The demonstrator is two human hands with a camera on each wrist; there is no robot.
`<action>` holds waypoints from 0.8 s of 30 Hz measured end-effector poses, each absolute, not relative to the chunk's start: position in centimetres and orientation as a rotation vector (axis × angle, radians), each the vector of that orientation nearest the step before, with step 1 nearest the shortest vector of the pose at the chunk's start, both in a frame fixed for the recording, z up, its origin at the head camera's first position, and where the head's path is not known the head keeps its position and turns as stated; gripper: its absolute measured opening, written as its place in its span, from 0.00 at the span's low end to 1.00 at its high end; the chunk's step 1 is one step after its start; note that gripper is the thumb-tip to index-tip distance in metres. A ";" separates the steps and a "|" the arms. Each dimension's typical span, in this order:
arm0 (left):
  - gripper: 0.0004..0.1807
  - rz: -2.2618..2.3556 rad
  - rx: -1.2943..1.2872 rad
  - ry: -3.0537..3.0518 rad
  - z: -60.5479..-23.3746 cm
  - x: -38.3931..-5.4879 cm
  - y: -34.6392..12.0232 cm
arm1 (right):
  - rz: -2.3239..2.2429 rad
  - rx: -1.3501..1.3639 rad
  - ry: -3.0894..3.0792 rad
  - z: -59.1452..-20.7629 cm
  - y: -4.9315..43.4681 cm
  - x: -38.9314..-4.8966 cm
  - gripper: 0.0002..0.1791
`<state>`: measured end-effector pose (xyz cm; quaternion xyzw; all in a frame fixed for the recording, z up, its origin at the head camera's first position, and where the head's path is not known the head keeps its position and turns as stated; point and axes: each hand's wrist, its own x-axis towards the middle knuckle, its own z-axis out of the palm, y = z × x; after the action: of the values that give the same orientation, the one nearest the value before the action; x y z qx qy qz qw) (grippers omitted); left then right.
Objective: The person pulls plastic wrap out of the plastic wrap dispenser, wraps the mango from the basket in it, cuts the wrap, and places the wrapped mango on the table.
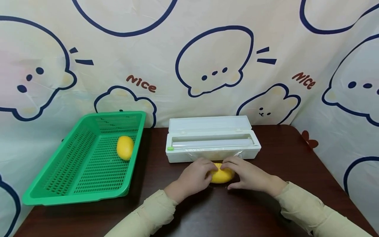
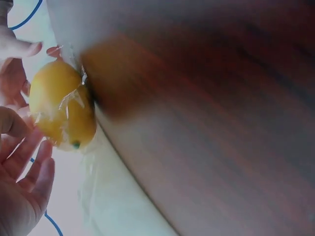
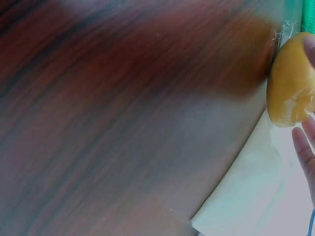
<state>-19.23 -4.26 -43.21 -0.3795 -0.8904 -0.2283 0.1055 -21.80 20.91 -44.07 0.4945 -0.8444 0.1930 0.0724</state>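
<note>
A yellow lemon-like fruit (image 1: 220, 175) lies on the table, wrapped in clear plastic film, just in front of a white cling film dispenser (image 1: 211, 154). In the left wrist view, creased film (image 2: 74, 96) shines over the fruit, and a small green tip marks one end. My left hand (image 1: 196, 173) curls its fingers round the fruit's left side. From the other side, my right hand (image 1: 249, 173) bends its fingers over the top of the wrapped fruit, its thumb spread on the near side. The right wrist view catches the fruit (image 3: 291, 83) and only a few fingers (image 3: 303, 150).
A green plastic basket (image 1: 134, 176) stands to the left, with a second yellow fruit (image 1: 125, 148) inside against its right wall. The dispenser's lid (image 1: 208, 123) stands raised. Behind the dark brown table (image 1: 293, 158) hangs a white cloth (image 1: 165, 65) with cartoon prints.
</note>
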 end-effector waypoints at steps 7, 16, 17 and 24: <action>0.24 -0.508 -1.218 -2.649 -43.2 -19.2 -5.2 | 0.506 1.514 -2.587 -44.0 20.9 -21.7 0.38; 0.37 -0.439 -1.286 -2.650 -44.0 -19.3 -5.0 | 0.399 1.542 -2.445 -44.5 20.6 -21.8 0.37; 0.37 -0.423 -1.288 -2.645 -44.0 -19.3 -5.0 | 0.395 1.535 -2.444 -44.5 20.6 -21.8 0.37; 0.33 -0.445 -1.269 -2.626 -43.9 -19.5 -4.9 | 0.402 1.506 -2.471 -44.3 20.6 -22.0 0.33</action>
<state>-19.53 -4.88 -43.93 -0.4282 -0.8860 -0.1501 0.0956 -21.96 20.57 -44.28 0.5124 -0.8406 0.1368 0.1098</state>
